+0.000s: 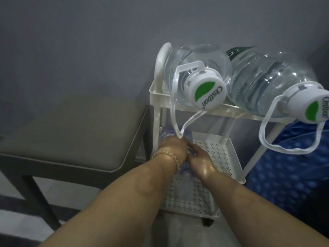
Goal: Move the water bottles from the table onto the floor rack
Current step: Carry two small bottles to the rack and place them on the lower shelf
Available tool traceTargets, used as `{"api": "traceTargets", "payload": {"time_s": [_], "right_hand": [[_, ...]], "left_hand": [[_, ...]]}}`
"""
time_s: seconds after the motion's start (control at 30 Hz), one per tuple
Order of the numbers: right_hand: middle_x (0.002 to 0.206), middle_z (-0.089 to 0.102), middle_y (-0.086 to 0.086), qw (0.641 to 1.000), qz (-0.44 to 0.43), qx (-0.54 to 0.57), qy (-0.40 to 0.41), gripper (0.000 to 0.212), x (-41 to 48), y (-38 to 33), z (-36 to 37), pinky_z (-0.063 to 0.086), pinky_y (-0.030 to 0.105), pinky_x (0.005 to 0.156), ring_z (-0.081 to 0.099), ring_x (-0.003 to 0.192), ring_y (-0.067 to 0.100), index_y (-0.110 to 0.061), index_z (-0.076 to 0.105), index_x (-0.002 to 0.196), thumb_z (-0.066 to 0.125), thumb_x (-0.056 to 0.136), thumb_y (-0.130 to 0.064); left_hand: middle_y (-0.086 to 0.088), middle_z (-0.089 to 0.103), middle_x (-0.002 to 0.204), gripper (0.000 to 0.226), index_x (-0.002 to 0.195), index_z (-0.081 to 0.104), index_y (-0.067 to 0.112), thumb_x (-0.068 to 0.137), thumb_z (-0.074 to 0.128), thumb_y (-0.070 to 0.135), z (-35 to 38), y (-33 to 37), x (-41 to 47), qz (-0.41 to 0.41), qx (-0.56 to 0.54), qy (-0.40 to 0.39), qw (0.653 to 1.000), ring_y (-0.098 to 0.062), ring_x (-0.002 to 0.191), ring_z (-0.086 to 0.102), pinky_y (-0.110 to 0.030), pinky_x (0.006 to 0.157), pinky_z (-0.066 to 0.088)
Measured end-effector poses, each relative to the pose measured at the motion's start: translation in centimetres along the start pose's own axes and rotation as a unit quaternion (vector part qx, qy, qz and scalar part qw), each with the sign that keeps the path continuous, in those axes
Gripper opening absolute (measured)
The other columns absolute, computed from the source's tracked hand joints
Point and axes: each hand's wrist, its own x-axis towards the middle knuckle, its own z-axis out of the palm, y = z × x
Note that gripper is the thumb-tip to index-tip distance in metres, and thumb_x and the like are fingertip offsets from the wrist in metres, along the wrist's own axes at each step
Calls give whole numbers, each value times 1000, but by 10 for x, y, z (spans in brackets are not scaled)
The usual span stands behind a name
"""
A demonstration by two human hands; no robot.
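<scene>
Single head-worn view, looking forward and steeply down, close over a white rack point(222, 111) toward two o'clock, grey stool point(71, 132) toward nine o'clock, forearms entering from six.

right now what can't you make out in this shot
1. Bottle on the lower shelf, head view: both hands cover it; only a blurred bluish piece shows, so its size and cap are unclear.
2. Left hand and right hand: their grip on that bottle is hidden by the hands themselves.
3. Right large bottle: its cap is cut off by the right edge.
4. Blue patterned thing beside the rack: blurred, cut off, unidentifiable.
</scene>
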Motion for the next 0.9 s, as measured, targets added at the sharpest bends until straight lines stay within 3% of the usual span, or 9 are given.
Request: {"api": "traceTargets", "payload": {"time_s": [0.13, 0.27, 0.33, 0.4, 0.47, 0.5, 0.6, 0.73, 0.9], "right_hand": [[142, 50, 10, 1000, -12, -9, 10, 47, 1, 5, 3, 40, 34, 105, 50, 126, 25, -16, 42, 143, 49, 97, -16], [142, 49, 7, 1000, -2, 9, 9, 57, -1, 7, 2, 50, 35, 90, 58, 112, 22, -24, 33, 145, 57, 94, -28], [139, 51, 5, 1000, -3, 1, 18, 64, -3, 10, 0, 50, 36, 91, 59, 109, 22, -27, 31, 146, 62, 90, -34], [134, 55, 4, 999, -7, 24, 28, 60, -3, 12, -3, 50, 40, 94, 60, 106, 22, -27, 37, 142, 64, 88, -27], [127, 60, 5, 998, 0, 37, 42, 58, -3, 13, -5, 52, 42, 92, 63, 102, 23, -23, 44, 139, 66, 85, -21], [124, 61, 5, 998, 5, 36, 49, 58, -2, 14, -5, 52, 40, 90, 63, 100, 23, -21, 45, 139, 66, 85, -19], [117, 59, 3, 996, -5, 23, 84, 56, -2, 18, -4, 44, 26, 81, 57, 93, 16, -18, 48, 137, 64, 84, -11], [129, 60, 10, 988, -7, 42, 147, 53, -2, 27, 0, 44, 25, 88, 58, 108, 20, -14, 51, 136, 61, 84, -9], [139, 54, 10, 985, -9, 36, 170, 55, -1, 34, 0, 34, 22, 96, 51, 125, 25, -13, 48, 139, 60, 85, -10]], "left_hand": [[-19, 51, 132, 40, 135, 43, 8, 98, 43, 21, -9, 4, -4, 14, 27, -54, 998, -33, 118, 53, -39, 96, 43], [-19, 50, 132, 42, 134, 43, 5, 93, 45, 17, 10, 5, -34, 39, 109, 87, 989, -32, 121, 48, -39, 102, 38], [-25, 27, 148, 54, 143, 25, -1, 95, 42, 17, 10, 11, -33, -39, 133, 17, 990, -39, 136, 26, -43, 111, 27], [-26, -1, 155, 74, 147, 4, -1, 93, 50, 19, 0, 15, -25, -102, 102, -89, 986, -46, 141, 5, -52, 112, 22], [-24, -15, 154, 97, 149, -3, 7, 84, 67, 23, -7, 14, -19, -114, 35, -143, 983, -49, 139, 4, -56, 105, 29], [-24, -16, 154, 100, 149, -3, 8, 82, 69, 23, -10, 13, -19, -123, 6, -148, 981, -49, 138, 9, -57, 101, 33], [-22, -1, 155, 81, 148, 8, 6, 88, 62, 18, -8, 11, -19, -153, -82, -119, 978, -44, 136, 20, -57, 100, 37], [-12, 26, 146, 84, 144, 19, 6, 79, 70, 22, 2, 9, -30, -98, -107, -23, 989, -33, 129, 38, -42, 101, 42], [-7, 0, 158, 81, 149, 9, 17, 87, 61, 18, 18, 13, -32, -83, -171, -25, 982, -33, 138, 24, -45, 109, 32]]}}
